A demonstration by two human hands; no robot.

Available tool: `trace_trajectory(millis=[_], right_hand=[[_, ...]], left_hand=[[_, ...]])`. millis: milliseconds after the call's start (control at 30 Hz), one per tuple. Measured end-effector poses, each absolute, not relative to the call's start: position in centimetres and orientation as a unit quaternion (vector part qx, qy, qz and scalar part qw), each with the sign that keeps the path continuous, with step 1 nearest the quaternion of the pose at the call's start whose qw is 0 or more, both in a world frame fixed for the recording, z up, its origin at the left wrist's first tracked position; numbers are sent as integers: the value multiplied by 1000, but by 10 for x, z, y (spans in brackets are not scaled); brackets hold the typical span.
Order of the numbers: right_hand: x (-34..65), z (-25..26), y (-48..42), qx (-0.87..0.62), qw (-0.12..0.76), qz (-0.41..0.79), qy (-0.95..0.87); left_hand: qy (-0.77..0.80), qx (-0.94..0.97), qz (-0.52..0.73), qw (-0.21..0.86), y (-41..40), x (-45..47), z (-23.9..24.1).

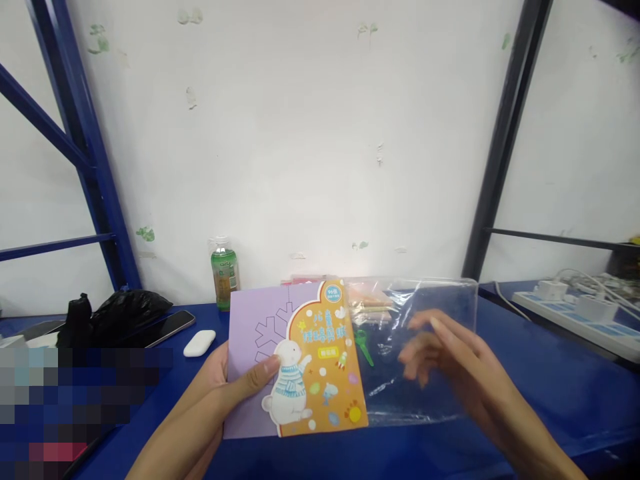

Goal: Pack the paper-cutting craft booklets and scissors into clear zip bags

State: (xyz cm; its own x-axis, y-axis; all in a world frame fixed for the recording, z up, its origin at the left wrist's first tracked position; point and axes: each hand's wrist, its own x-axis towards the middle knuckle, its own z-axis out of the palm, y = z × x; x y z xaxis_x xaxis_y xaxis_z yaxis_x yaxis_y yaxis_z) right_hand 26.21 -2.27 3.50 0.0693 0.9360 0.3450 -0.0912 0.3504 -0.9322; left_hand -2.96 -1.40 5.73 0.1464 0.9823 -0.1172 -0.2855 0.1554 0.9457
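My left hand (225, 383) grips a children's paper-cutting pad (333, 370) at its left side, thumb in front. A lavender sheet (247, 317) with a dark line pattern shows beside its orange cover, which carries a white bear in a striped sweater. A clear plastic bag (395, 400) extends rightward from the pad; whether the pad is partly inside it, I cannot tell. My right hand (463, 373) is beside the bag with bent fingers apart, slightly blurred and holding nothing visible. Green scissors (365, 345) and peach-coloured paper (370, 295) show through the plastic.
A green-labelled bottle (224, 273) stands by the wall. On the left of the blue table (530, 400) are a white earbud case (199, 343), a phone (170, 328) and a black plastic bag (130, 312). A power strip (575, 320) with plugs and cables lies right.
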Motion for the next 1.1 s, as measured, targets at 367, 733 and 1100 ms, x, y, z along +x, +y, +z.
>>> trace_trajectory(millis=[367, 733, 1100], right_hand=[[263, 35, -21, -406, 618, 385, -553], [257, 27, -17, -407, 493, 459, -616], [256, 13, -7, -537, 533, -25, -653]], left_hand=[[432, 418, 487, 633, -4, -31, 52], [454, 469, 490, 578, -8, -27, 56], [453, 726, 512, 71, -16, -30, 50]])
